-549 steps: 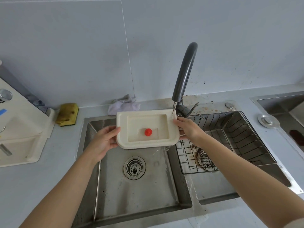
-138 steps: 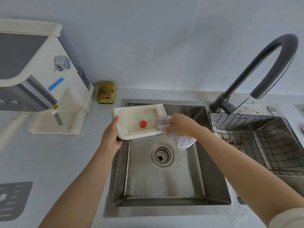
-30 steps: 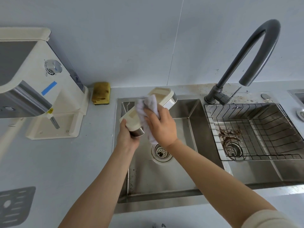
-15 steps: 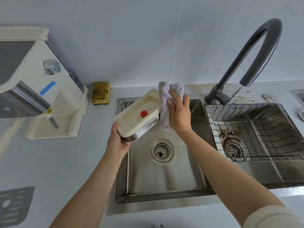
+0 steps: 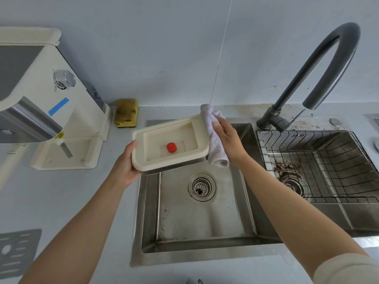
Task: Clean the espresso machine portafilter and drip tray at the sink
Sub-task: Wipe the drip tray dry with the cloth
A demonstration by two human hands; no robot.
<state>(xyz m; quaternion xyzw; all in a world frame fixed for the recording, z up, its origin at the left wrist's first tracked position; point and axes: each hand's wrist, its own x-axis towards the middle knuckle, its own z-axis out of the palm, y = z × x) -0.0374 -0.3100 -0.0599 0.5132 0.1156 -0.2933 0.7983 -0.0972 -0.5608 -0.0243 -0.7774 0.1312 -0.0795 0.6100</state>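
No legible text or labels

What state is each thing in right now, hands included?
drip tray: held tilted above the sink's back-left corner, open side up.
cloth: bunched, pressed against the tray's right end.
left hand: holds the tray's left end.
right hand: grips the cloth.
faucet: no water running.
sink: no standing water, stained.
wire rack: in the right basin, brown grounds beneath.
sponge: on the counter by the wall.
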